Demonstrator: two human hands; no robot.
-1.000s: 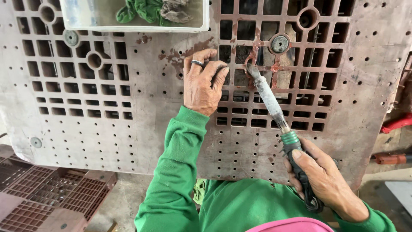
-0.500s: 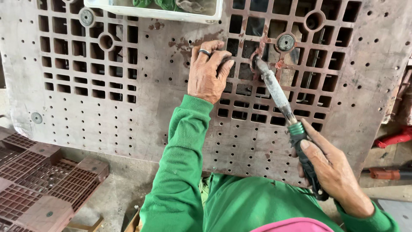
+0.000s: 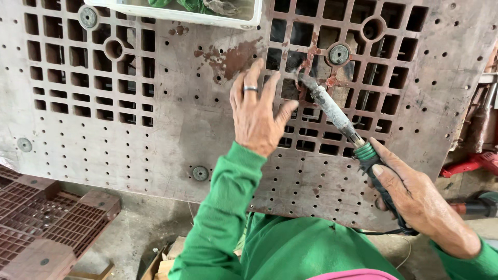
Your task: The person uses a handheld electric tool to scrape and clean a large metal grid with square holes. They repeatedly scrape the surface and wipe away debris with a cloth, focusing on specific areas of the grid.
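On the pallet [image 3: 155, 140], your left hand [image 3: 257, 116] has flattened, fingers spread, no longer pinching. Your right hand [image 3: 415, 199] stays wrapped round the soldering iron [image 3: 337, 114]; its tip is at the cracked rib.

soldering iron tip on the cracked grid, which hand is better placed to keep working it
Right. The right hand grips the soldering iron by its handle, tip at the cracked grid. The left hand lies flat on the pallet, probably only bracing it.
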